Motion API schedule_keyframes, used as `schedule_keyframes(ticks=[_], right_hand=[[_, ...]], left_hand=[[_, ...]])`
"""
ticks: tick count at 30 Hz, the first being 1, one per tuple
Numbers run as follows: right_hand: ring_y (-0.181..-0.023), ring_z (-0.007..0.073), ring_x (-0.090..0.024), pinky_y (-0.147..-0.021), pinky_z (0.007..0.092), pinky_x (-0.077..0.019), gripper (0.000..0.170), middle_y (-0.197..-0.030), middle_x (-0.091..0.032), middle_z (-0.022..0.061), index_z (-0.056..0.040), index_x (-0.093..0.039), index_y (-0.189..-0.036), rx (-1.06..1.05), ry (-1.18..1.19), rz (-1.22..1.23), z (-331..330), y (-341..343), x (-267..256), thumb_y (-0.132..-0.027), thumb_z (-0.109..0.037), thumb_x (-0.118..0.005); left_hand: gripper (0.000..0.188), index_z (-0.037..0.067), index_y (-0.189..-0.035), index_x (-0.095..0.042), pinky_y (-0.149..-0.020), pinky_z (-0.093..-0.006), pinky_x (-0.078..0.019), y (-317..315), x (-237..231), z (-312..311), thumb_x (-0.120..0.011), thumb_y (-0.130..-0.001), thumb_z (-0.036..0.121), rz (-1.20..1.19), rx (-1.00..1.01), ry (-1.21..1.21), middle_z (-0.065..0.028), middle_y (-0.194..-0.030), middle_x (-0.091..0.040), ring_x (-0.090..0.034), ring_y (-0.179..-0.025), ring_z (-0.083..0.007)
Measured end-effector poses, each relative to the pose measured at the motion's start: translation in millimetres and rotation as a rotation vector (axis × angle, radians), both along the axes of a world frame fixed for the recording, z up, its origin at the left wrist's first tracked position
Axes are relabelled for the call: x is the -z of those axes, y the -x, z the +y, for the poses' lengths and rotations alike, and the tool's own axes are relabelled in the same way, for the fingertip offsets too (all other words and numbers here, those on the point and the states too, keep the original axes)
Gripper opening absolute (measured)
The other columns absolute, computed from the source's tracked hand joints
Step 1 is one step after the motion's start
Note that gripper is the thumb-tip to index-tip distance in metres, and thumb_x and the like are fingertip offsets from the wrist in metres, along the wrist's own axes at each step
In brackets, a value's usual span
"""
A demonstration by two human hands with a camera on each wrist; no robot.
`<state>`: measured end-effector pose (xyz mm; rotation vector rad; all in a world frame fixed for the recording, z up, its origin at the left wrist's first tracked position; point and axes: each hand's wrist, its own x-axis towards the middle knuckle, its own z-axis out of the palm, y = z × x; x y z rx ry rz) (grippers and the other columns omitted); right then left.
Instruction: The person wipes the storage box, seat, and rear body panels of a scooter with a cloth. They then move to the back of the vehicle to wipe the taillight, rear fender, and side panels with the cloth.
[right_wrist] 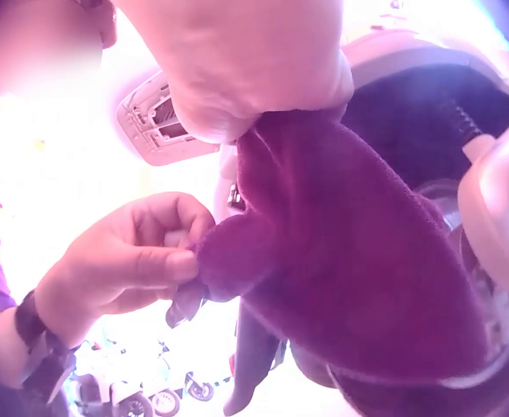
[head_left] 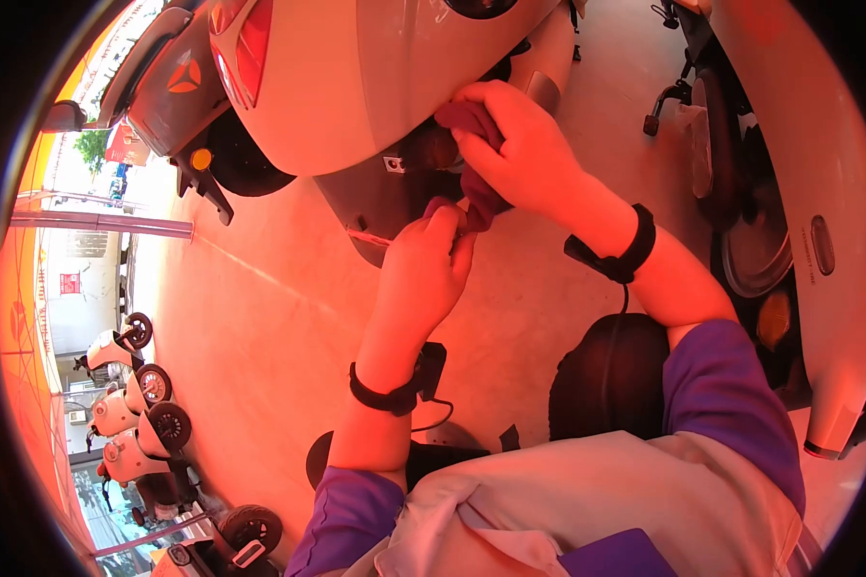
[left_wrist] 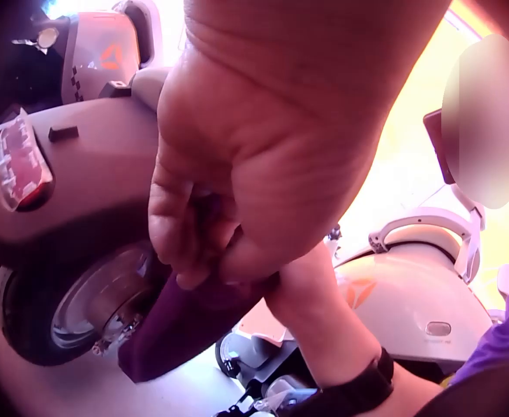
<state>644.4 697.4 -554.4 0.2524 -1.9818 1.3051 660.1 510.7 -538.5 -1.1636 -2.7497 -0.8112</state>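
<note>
A maroon towel-like cloth (head_left: 486,197) is stretched between both hands beside the rear of a pale scooter (head_left: 327,87). My left hand (head_left: 421,274) pinches one end between thumb and fingers, close to the dark rear mudguard (head_left: 361,207). Higher and to the right, my right hand (head_left: 529,144) grips another part of the cloth near the underside of the tail. In the right wrist view the cloth (right_wrist: 350,261) hangs broad and folded from the right hand, partly covering the wheel area. The left wrist view shows the cloth (left_wrist: 194,321) drooping below the left fingers.
Another scooter (head_left: 842,240) stands close along the right side. A dark scooter (head_left: 178,87) is parked beyond the pale one at upper left. Several more scooters (head_left: 135,423) line the far left by the windows. A smooth floor (head_left: 269,356) lies between.
</note>
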Motion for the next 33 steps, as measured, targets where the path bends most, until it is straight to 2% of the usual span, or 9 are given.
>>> schedule_keyframes(ticks=[2, 5, 8, 14, 17, 22, 24, 29, 33], right_hand=[[-0.080, 0.0335, -0.064, -0.069, 0.0402, -0.0532, 0.033, -0.103, -0.059, 0.0133, -0.0042, -0.059, -0.113, -0.017, -0.128, 0.074, -8.7, -0.2, 8.0, -0.085, -0.018, -0.067], [-0.076, 0.0321, -0.063, -0.063, 0.0406, -0.0530, 0.034, -0.104, -0.049, 0.0127, -0.0052, -0.059, -0.111, -0.063, -0.260, 0.024, -23.7, -5.7, 10.1, -0.083, -0.019, -0.070], [-0.075, 0.0312, -0.061, -0.063, 0.0392, -0.0516, 0.031, -0.106, -0.050, 0.0099, -0.0073, -0.059, -0.108, 0.010, -0.450, -0.078, -32.2, -2.3, 14.4, -0.079, -0.013, -0.070], [-0.070, 0.0293, -0.061, -0.062, 0.0406, -0.0519, 0.018, -0.087, -0.053, 0.0109, -0.0047, -0.058, -0.087, 0.049, -0.588, -0.296, -27.5, -12.9, -29.6, -0.072, -0.007, -0.068], [-0.073, 0.0283, -0.063, -0.063, 0.0386, -0.0530, 0.015, -0.087, -0.056, 0.0099, -0.0063, -0.061, -0.087, 0.098, -0.479, -0.188, -19.7, -24.5, -54.7, -0.073, -0.007, -0.066], [-0.072, 0.0236, -0.062, -0.060, 0.0351, -0.0521, 0.023, -0.088, -0.055, 0.0042, -0.0112, -0.064, -0.094, 0.203, -0.383, 0.326, -21.2, -4.5, -101.2, -0.072, -0.004, -0.067], [-0.071, 0.0261, -0.062, -0.058, 0.0362, -0.0516, 0.028, -0.092, -0.055, 0.0054, -0.0123, -0.063, -0.100, 0.233, -0.447, 0.334, -32.9, 8.5, -108.7, -0.073, -0.007, -0.069], [-0.071, 0.0279, -0.064, -0.056, 0.0370, -0.0521, 0.030, -0.098, -0.053, 0.0138, -0.0077, -0.058, -0.098, 0.137, -0.760, 0.147, -93.9, 18.1, -72.6, -0.072, -0.013, -0.071], [-0.072, 0.0280, -0.064, -0.057, 0.0381, -0.0537, 0.027, -0.099, -0.052, 0.0125, -0.0069, -0.057, -0.096, -0.131, -0.780, -0.088, -116.4, 2.8, -40.4, -0.074, -0.013, -0.071]], left_hand=[[0.016, 0.002, -0.091, -0.056, -0.062, -0.0377, -0.0492, 2.8, -7.1, -5.6, -0.071, -0.084, 0.006, 0.056, -0.010, 0.018, -0.0140, -0.076, -0.066, -0.066, -0.070, -0.0318], [0.016, 0.001, -0.091, -0.056, -0.064, -0.0393, -0.0491, 9.5, -3.8, -15.5, -0.070, -0.085, 0.005, -0.020, -0.018, 0.051, -0.0144, -0.075, -0.066, -0.066, -0.070, -0.0330], [0.014, 0.000, -0.091, -0.056, -0.067, -0.0416, -0.0488, 8.0, -9.1, -18.8, -0.068, -0.085, 0.005, -0.058, 0.006, 0.069, -0.0153, -0.077, -0.066, -0.065, -0.074, -0.0352], [0.013, 0.000, -0.095, -0.056, -0.072, -0.0446, -0.0487, 16.1, -17.3, -41.1, -0.064, -0.087, 0.007, -0.078, 0.132, 0.380, -0.0172, -0.089, -0.065, -0.062, -0.083, -0.0383], [0.010, 0.001, -0.096, -0.056, -0.070, -0.0467, -0.0490, 14.6, -34.9, -49.9, -0.061, -0.087, 0.005, 0.081, 0.174, 0.172, -0.0160, -0.085, -0.063, -0.062, -0.087, -0.0368], [0.014, 0.003, -0.102, -0.057, -0.073, -0.0446, -0.0488, 28.2, -75.6, -44.5, -0.061, -0.089, 0.006, 0.294, -0.013, -0.170, -0.0137, -0.086, -0.063, -0.060, -0.086, -0.0364], [0.015, 0.003, -0.101, -0.056, -0.073, -0.0446, -0.0487, 43.1, -80.4, -43.7, -0.061, -0.088, 0.005, 0.312, -0.069, -0.324, -0.0134, -0.086, -0.062, -0.059, -0.084, -0.0369], [0.025, 0.001, -0.106, -0.055, -0.078, -0.0438, -0.0492, 65.4, -38.6, -63.4, -0.060, -0.082, -0.002, 0.395, -0.101, -0.339, -0.0171, -0.097, -0.063, -0.060, -0.092, -0.0372], [0.027, 0.000, -0.107, -0.055, -0.082, -0.0432, -0.0487, 74.6, 12.7, -112.8, -0.059, -0.080, -0.003, 0.052, 0.004, -0.085, -0.0176, -0.101, -0.062, -0.058, -0.097, -0.0383]])
